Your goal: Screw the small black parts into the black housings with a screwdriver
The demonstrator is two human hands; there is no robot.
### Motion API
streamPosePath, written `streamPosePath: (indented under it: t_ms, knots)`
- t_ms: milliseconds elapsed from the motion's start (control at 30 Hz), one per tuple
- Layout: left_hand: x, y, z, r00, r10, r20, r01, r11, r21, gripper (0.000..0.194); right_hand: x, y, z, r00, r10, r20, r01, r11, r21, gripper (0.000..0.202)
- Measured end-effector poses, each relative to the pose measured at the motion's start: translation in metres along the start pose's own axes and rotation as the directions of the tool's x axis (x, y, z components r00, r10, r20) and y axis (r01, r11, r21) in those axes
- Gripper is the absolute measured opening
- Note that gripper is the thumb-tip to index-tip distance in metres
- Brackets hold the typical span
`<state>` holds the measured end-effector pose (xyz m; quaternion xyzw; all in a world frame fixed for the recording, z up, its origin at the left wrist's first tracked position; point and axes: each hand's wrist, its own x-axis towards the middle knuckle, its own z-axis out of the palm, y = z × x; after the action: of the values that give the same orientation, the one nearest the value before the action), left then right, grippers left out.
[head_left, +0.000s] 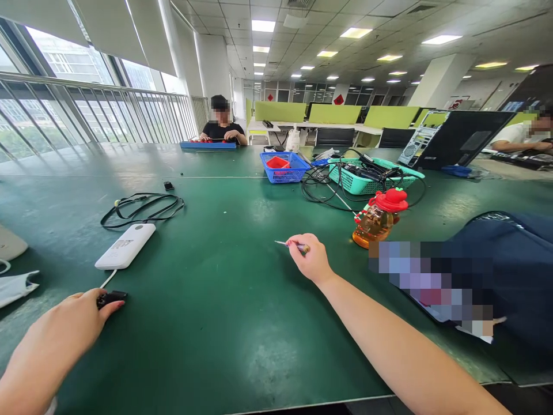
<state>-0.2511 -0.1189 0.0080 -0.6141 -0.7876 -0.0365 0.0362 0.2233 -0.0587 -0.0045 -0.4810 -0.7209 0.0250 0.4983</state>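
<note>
At the lower left, my left hand (75, 323) is closed on a small black object (113, 298), thumb and fingers pressing its near end. Just beyond that hand lies a white power bank (125, 246), and a short white cable (108, 279) runs from it towards the hand. My right hand (311, 258), near the middle of the table, grips a small screwdriver (305, 248). Its thin metal shaft points left, just above the green surface, and the fingers hide part of the handle.
A coiled black cable (142, 203) lies behind the power bank. To the right stand a bottle with a red lid (380, 218), a blue basket (285, 174), a green basket of cables (363, 183) and a dark blue bag (510, 271). A person (221, 124) sits across the green table (207, 340).
</note>
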Motion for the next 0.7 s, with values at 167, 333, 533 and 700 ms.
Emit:
streamPosePath:
  t_ms: [167,333,533,700]
  knots:
    - [0.001,0.087,-0.036,0.938,0.344,0.033,-0.344,0.939,0.009,0.045,-0.002,-0.008,0.000,1.000,-0.016,0.017,0.015,1.000,0.008,0.021]
    - [0.010,0.215,-0.044,0.725,0.682,-0.091,-0.688,0.720,-0.090,0.028,-0.003,-0.014,-0.005,0.996,-0.077,0.035,0.077,0.997,-0.001,0.020]
    - [0.036,0.297,-0.010,0.627,0.768,-0.129,-0.779,0.613,-0.133,0.027,-0.001,-0.013,-0.009,0.996,-0.068,0.063,0.068,0.998,0.001,0.018]
    - [0.044,0.297,0.013,0.638,0.750,-0.175,-0.754,0.563,-0.338,0.044,-0.002,-0.017,-0.010,0.980,-0.166,0.107,0.166,0.986,0.005,0.018]
